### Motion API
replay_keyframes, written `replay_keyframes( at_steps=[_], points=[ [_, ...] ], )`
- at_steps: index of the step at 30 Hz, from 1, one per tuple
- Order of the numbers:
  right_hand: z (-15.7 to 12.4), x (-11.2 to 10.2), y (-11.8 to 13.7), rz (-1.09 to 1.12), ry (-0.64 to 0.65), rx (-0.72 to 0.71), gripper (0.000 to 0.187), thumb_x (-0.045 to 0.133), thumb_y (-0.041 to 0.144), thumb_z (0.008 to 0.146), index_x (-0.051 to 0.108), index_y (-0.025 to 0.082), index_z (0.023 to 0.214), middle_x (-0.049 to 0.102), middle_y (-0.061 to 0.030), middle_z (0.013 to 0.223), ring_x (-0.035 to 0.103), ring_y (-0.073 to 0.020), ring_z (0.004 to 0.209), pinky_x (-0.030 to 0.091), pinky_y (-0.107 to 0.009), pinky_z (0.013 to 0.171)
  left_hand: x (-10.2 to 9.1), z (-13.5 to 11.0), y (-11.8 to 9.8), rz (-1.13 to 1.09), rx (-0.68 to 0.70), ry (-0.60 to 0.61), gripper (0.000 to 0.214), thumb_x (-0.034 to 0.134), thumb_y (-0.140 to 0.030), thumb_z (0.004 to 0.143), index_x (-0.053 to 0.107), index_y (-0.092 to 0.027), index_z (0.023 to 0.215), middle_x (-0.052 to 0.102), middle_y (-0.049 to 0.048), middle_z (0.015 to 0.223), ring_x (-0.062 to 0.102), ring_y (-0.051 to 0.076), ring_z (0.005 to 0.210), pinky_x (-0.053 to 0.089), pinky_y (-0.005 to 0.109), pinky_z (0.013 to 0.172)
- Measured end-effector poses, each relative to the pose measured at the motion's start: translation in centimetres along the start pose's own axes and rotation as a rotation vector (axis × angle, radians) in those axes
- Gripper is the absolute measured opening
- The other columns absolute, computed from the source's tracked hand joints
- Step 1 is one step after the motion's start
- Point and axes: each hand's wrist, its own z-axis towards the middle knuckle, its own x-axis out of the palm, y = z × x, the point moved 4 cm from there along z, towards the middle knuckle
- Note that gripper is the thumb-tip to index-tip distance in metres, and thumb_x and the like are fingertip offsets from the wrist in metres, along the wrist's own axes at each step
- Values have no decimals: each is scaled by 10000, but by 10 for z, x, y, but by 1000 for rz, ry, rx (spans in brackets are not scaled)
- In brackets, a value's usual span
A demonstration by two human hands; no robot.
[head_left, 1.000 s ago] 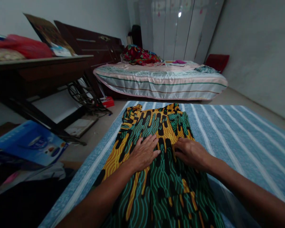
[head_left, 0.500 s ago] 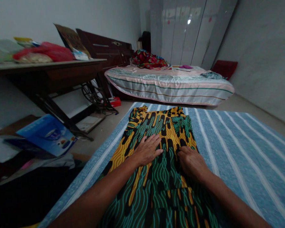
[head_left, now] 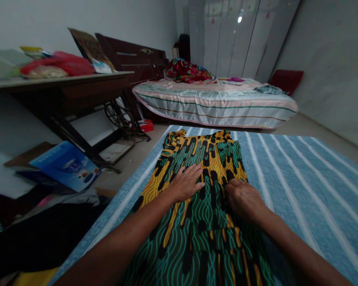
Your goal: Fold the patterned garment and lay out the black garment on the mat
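A garment (head_left: 209, 214) printed in green, yellow and black lies spread lengthwise on a blue cloth with white stripes (head_left: 289, 178). My left hand (head_left: 186, 182) rests flat on its middle, fingers stretched out and thumb apart. Along the garment's right side, my right hand (head_left: 244, 198) has its fingers curled in and pinches the fabric near the edge. Those fingertips are partly hidden. Bunched cloth shows at the far end of the garment, and its near end runs out of view between my forearms.
Beyond the striped cloth stands a bed (head_left: 214, 107) with a red floral bundle (head_left: 187, 71). To the left are a sewing-machine table (head_left: 86, 81) bearing bags, and a blue box (head_left: 68, 165) below it. Grey wardrobe doors (head_left: 226, 39) line the back.
My right hand has shifted very slightly to the right, still curled on the garment's edge. My left hand stays flat in nearly the same spot. The view has tilted a little.
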Motion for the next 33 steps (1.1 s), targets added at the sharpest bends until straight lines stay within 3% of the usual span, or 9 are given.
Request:
replay_keyframes(
  at_steps=[3, 7, 10, 13, 16, 21, 33],
  points=[
    [-3, -7, -1, 18, 19, 5, 199, 439, 132, 851, 635, 166, 855, 630, -74, 878, 599, -200, 847, 395, -298, 722, -1, 0, 0, 2, -2, 14, 561, 342, -486, 926, 327, -218, 1418, 264, 60, 1528, 172, 241, 1418, 138, 508, 1129],
    [-7, -15, 3, 78, 165, -15, 183, 486, 212, 842, 662, 161, 856, 641, -82, 928, 601, -221, 917, 418, -305, 760, -6, 3, -4, 1, -33, 82, 555, 351, -464, 921, 341, -196, 1407, 255, 86, 1529, 172, 263, 1416, 160, 535, 1115],
    [-8, -16, 6, 99, 252, -24, 214, 534, 282, 814, 675, 135, 881, 629, -109, 1001, 576, -260, 994, 430, -331, 813, -13, 8, -18, 29, -77, 53, 493, 409, -361, 899, 407, -175, 1355, 257, 108, 1527, 162, 277, 1417, 168, 538, 1113],
    [-8, -14, 9, 97, 267, -29, 230, 501, 236, 814, 683, 119, 894, 612, -124, 1039, 549, -276, 1038, 433, -349, 847, -14, 15, -38, -4, -35, -10, 447, 382, -288, 902, 420, -167, 1330, 271, 98, 1523, 169, 238, 1418, 200, 455, 1126],
    [-7, -10, 11, 81, 269, -24, 256, 450, 137, 802, 691, 123, 889, 606, -126, 1040, 545, -268, 1036, 439, -344, 843, -2, 19, -49, -68, -38, 14, 477, 309, -329, 935, 361, -141, 1370, 256, 115, 1526, 186, 228, 1414, 217, 417, 1125],
    [-8, -9, 11, 57, 261, -39, 282, 453, 92, 780, 691, 106, 930, 606, -154, 1036, 547, -261, 1027, 427, -332, 871, 14, 18, -48, -67, -51, -19, 560, 206, -422, 955, 250, -144, 1440, 233, 103, 1536, 133, 220, 1426, 128, 444, 1149],
    [-12, -25, 8, 46, 311, -55, 261, 482, 134, 778, 674, 125, 955, 628, -141, 1034, 581, -263, 1020, 449, -327, 828, 15, 17, -52, -5, -38, 6, 738, 192, -652, 885, 249, -181, 1450, 193, 107, 1547, 126, 257, 1426, 114, 471, 1135]
  ],
)
